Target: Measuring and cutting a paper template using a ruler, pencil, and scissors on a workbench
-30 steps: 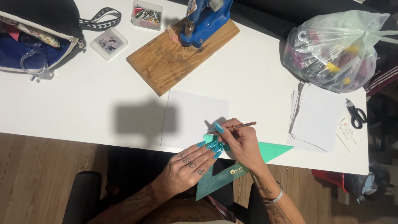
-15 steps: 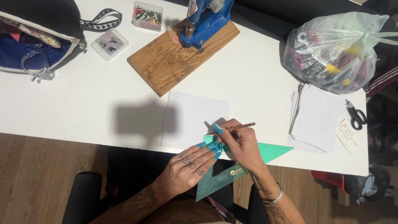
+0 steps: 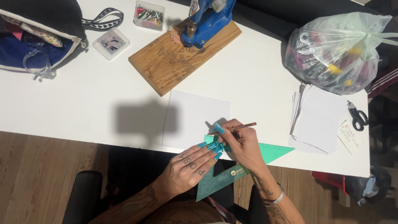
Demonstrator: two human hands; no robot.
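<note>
My left hand (image 3: 187, 166), with long teal nails, presses its fingertips on a green transparent set-square ruler (image 3: 271, 152) that overhangs the near edge of the white table (image 3: 87, 99). My right hand (image 3: 241, 143) grips a brown pencil (image 3: 244, 125) and rests on the same ruler, its tip at the lower right corner of a white sheet of paper (image 3: 195, 118). The two hands touch each other over the ruler's upper corner.
A blue press tool (image 3: 209, 18) stands on a wooden board (image 3: 178, 62) at the back. A clear box of small metal parts (image 3: 149, 14), a square tile (image 3: 110, 42) and a fabric bag (image 3: 35, 39) lie left. A filled plastic bag (image 3: 336, 52), paper stack (image 3: 319, 118) and scissors (image 3: 357, 116) are right.
</note>
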